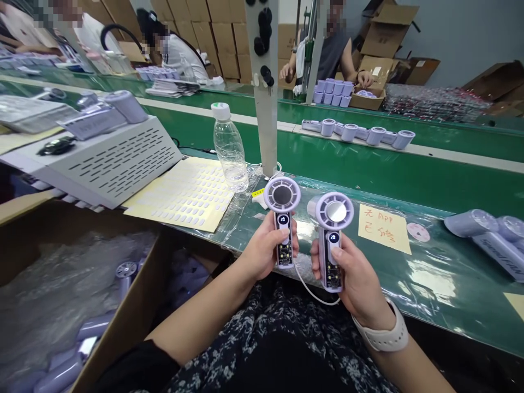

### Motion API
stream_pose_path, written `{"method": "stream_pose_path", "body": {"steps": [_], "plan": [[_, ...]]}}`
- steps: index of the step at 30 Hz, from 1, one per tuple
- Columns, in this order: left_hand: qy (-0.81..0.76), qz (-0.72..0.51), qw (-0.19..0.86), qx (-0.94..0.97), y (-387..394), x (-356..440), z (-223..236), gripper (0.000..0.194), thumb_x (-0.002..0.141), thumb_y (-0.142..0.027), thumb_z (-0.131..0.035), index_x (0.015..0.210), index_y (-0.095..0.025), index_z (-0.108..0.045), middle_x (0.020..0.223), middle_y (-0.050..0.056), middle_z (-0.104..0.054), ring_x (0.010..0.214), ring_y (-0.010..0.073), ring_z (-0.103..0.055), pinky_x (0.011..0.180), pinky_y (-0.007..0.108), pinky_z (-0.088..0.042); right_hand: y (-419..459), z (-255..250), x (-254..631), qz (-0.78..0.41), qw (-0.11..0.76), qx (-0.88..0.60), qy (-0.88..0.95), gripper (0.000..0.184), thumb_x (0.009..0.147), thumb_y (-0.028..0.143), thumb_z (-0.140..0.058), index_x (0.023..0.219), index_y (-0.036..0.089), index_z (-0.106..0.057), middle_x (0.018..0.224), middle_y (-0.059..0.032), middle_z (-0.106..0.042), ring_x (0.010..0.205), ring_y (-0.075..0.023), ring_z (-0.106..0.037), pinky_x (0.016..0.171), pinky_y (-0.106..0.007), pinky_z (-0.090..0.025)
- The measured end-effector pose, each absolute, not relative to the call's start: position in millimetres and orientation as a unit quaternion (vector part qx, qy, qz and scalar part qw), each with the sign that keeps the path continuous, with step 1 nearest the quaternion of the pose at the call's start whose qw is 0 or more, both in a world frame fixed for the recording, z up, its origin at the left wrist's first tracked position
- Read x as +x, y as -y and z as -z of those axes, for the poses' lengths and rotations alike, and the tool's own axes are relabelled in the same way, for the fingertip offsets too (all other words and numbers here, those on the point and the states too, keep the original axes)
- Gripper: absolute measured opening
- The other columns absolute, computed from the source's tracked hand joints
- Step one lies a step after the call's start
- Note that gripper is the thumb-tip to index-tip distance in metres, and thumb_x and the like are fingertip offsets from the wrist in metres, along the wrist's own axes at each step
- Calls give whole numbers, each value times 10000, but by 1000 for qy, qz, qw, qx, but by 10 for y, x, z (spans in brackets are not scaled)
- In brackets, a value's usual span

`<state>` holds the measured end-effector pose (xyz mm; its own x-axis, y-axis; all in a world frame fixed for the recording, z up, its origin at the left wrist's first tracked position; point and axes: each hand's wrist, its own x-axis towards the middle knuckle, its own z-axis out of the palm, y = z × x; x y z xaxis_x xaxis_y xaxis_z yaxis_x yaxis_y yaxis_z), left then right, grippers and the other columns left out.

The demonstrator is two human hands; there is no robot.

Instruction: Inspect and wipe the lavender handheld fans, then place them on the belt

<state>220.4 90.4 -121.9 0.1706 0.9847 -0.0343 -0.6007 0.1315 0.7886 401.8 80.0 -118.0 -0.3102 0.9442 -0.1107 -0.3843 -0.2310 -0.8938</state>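
My left hand [264, 245] is closed round the handle of a lilac handheld fan [282, 195], thumb resting on its front button. A second lilac handheld fan [334, 212] is gripped in my right hand [355, 273], with the thumb on its front as well. Both stand upright side by side, heads up, and do not touch. Each has its front cover off, so the circuit board shows below a small lit round display. A white cable [311, 295] hangs in a loop beneath the two fans.
A water bottle [230, 147] stands behind a sticker sheet [192, 191], beside a metal post [267, 109]. Left are a slotted grey box [118, 158] and a carton [123, 322] of fan parts. A handwritten note [385, 228] and more fans [470, 222] lie right. Co-workers sit across the conveyor [450, 164].
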Motion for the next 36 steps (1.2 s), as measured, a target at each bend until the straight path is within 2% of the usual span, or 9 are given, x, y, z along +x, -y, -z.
{"method": "stream_pose_path", "body": {"steps": [5,8,13,17,19,24,32,34,36], "plan": [[-289,-554,693,358,-875,2118,1278,437,785,-369,-772,1111,-200,-536,881,-13,-604,623,115,-594,548,256,-509,-827,1338,4000,-725,439,-347,401,304,907,466,-740,999,184,-668,870,-42,-650,645,-145,-590,550,-236,-539],[-306,-542,663,416,-852,2040,1278,378,828,-419,-750,1041,-198,-529,802,-7,-626,598,128,-592,566,273,-495,-827,1323,3956,-708,457,-359,402,302,887,460,-764,974,186,-669,856,-34,-642,639,-140,-577,531,-224,-523],[-349,-527,631,450,-844,1972,1252,360,876,-463,-711,1021,-193,-522,778,16,-665,706,181,-667,688,313,-501,-834,1255,3878,-730,448,-353,376,305,886,463,-760,1012,200,-667,915,-45,-659,687,-159,-599,604,-258,-549],[-344,-538,636,434,-834,2008,1239,360,852,-454,-735,1009,-200,-533,779,15,-662,679,185,-661,659,320,-505,-821,1233,3885,-743,451,-317,380,327,940,522,-672,1054,215,-671,968,-58,-665,763,-187,-603,665,-288,-567],[-335,-546,645,416,-842,2048,1242,351,829,-421,-755,1000,-200,-543,799,11,-653,651,177,-650,631,322,-513,-813,1232,3899,-747,452,-314,373,337,936,531,-668,1061,218,-672,963,-59,-664,758,-192,-604,658,-298,-569],[-312,-552,666,394,-880,2130,1278,352,803,-381,-764,1008,-188,-552,872,7,-636,636,170,-653,612,334,-532,-802,1260,3943,-733,454,-348,368,308,851,477,-756,945,201,-658,856,-47,-653,613,-169,-583,498,-272,-512],[-303,-536,675,407,-888,2082,1309,392,840,-391,-755,1074,-186,-517,1026,56,-667,776,208,-724,721,357,-559,-826,1344,4001,-721,464,-358,370,290,898,466,-733,906,183,-675,843,-64,-669,604,-162,-584,486,-259,-508],[-297,-544,673,403,-873,2036,1332,377,854,-372,-752,1090,-186,-522,1075,76,-674,868,239,-740,811,410,-572,-842,1367,4000,-727,456,-356,369,266,939,450,-699,934,186,-677,865,-69,-674,611,-164,-587,499,-266,-511],[-291,-557,666,401,-859,1967,1378,388,852,-373,-760,1109,-185,-539,1080,89,-690,910,261,-743,859,449,-569,-861,1374,3975,-736,443,-354,369,245,965,432,-678,1068,210,-658,909,-67,-680,645,-175,-603,516,-270,-521]]}}
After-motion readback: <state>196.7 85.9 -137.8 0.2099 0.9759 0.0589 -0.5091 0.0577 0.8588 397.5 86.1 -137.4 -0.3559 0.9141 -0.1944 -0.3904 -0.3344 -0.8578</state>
